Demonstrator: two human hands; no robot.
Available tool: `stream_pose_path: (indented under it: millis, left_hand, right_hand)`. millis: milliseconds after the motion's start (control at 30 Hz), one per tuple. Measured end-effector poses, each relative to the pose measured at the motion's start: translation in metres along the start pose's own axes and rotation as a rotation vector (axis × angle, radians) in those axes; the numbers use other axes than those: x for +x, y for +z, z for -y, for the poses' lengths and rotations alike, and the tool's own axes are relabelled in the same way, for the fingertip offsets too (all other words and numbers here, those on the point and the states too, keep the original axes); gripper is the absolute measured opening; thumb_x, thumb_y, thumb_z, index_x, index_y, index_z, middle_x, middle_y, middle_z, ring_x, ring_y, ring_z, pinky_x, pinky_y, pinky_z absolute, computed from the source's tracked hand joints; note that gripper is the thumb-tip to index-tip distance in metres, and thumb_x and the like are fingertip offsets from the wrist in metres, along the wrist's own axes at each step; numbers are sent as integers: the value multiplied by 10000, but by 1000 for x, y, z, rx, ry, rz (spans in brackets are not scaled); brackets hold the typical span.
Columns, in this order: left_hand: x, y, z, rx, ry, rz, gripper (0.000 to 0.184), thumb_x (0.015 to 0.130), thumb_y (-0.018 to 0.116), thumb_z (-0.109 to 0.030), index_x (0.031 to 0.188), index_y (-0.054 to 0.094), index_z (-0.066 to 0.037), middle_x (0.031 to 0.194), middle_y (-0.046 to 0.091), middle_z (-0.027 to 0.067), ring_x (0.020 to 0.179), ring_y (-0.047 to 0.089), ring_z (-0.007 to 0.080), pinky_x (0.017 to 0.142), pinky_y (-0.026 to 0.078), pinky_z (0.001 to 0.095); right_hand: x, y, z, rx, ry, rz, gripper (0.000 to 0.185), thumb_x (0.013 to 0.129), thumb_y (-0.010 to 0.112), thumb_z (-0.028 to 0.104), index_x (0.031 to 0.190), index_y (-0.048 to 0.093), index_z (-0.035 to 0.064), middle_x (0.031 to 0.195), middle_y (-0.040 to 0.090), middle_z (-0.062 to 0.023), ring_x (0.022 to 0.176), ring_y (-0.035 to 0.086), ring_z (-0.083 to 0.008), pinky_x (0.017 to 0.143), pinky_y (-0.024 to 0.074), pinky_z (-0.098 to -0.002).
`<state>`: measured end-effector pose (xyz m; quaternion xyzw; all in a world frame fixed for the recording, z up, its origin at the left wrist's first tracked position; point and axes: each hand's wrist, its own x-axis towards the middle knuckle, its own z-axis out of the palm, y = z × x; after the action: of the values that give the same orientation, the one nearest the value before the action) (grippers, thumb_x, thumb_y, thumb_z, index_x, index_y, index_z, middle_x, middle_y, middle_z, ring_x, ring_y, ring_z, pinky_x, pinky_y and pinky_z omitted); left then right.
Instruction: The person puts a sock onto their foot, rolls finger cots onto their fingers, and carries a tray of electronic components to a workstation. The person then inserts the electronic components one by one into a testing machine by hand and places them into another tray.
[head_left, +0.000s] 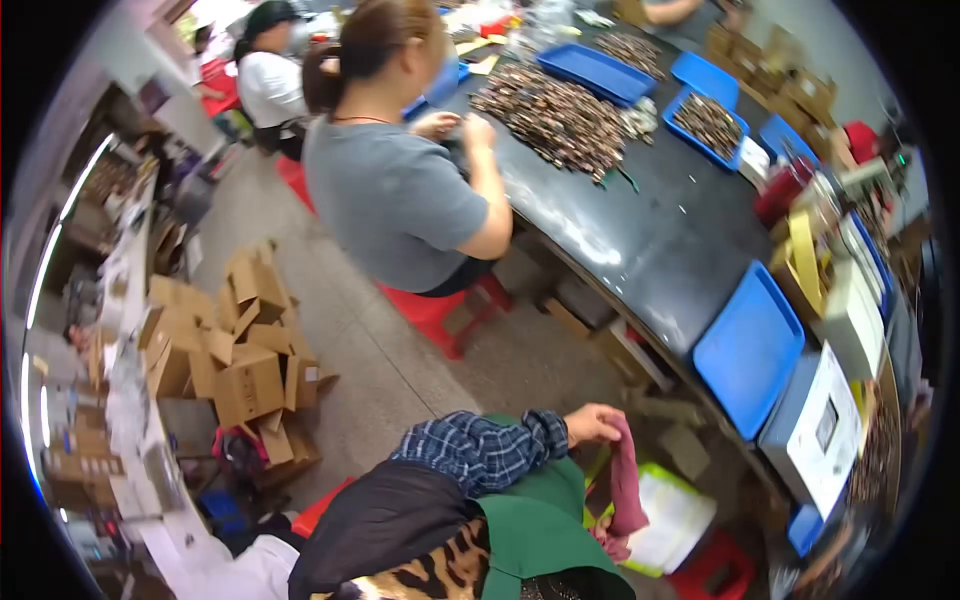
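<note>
My left hand [594,425], at the end of a blue plaid sleeve, pinches the upper end of a long pink cloth [627,485]. The cloth hangs down in front of my green apron [540,520]. At its lower, bunched end is my right hand [603,530], partly covered by the cloth, with its fingers closed on it. Just beyond the cloth is a white and yellow-green container or bag [672,515], low beside the table.
A dark table [640,240] bears a heap of small brownish pieces [560,115] and blue trays, one [750,345] near its edge. A person in grey [390,200] sits on a red stool [440,315]. Cardboard boxes [250,380] are piled on the floor.
</note>
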<state>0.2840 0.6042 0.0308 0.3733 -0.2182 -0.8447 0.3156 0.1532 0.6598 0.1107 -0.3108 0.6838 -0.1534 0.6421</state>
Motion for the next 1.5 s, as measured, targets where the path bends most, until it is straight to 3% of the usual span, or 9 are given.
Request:
stream_pose_path:
  millis: [133,167,233,267,467,633,767,1200,1500]
  left_hand:
    - [7,-5,10,239,138,-212,182,645,703,-120,778,603,-47,760,596,21,733,548,116,687,445,287]
    - [9,-9,8,434,261,-241,145,677,670,-130,759,593,-39,727,582,25,700,537,114,658,442,293]
    - [-3,12,-8,180,108,-95,142,766,570,-170,734,564,-31,683,550,15,671,517,123,614,436,305]
    - [9,14,-2,224,81,-224,146,787,548,-172,774,573,-29,724,560,33,682,522,139,609,434,306]
    - [42,43,6,105,-243,-87,366,883,420,-354,1067,532,-58,1010,575,49,918,543,173,800,431,353]
    - [70,69,24,131,-307,56,314,847,490,-158,1146,486,-60,1048,567,25,933,542,129,776,444,311]
    - [84,66,42,210,-271,103,525,703,500,117,1196,446,-56,1067,559,26,913,554,126,742,457,232]
    - [106,53,14,319,-290,2,544,736,480,117,1247,373,-39,1052,569,90,875,563,146,724,468,247]
    - [118,25,6,339,-276,-69,472,761,381,40,1229,409,-21,1105,527,128,955,517,173,820,418,272]
  right_hand:
    - [52,-39,-256,307,-453,-45,343,814,443,26,1155,452,-11,1119,516,-123,943,533,-187,756,434,-246]
    - [7,-74,-244,322,-401,-96,343,814,443,26,1155,452,-11,1119,516,-123,943,533,-187,756,434,-246]
    - [-44,-23,-133,1208,-205,-4,243,842,429,117,1053,499,20,797,553,-61,573,514,-140,459,410,-261]
    - [-37,-27,-138,891,-311,-256,253,822,437,115,1048,498,17,704,522,-42,460,447,-123,399,381,-270]
    - [-41,-69,-178,1016,-233,-284,330,706,544,-14,1034,518,-28,916,601,-92,695,555,-115,536,441,-227]
    - [-45,-64,-174,604,-359,-607,372,668,639,34,1016,549,-63,931,599,-65,824,558,-119,718,443,-237]
    - [-45,-51,-176,764,-210,-620,343,685,654,52,998,559,-50,912,595,-43,782,550,-96,669,446,-226]
    - [-14,-6,-148,597,-133,-679,347,651,630,41,984,572,-37,864,610,-34,717,539,-74,617,441,-220]
    - [-15,-6,-134,433,-80,-780,142,566,558,-6,654,447,-12,592,457,-67,577,464,-136,548,390,-276]
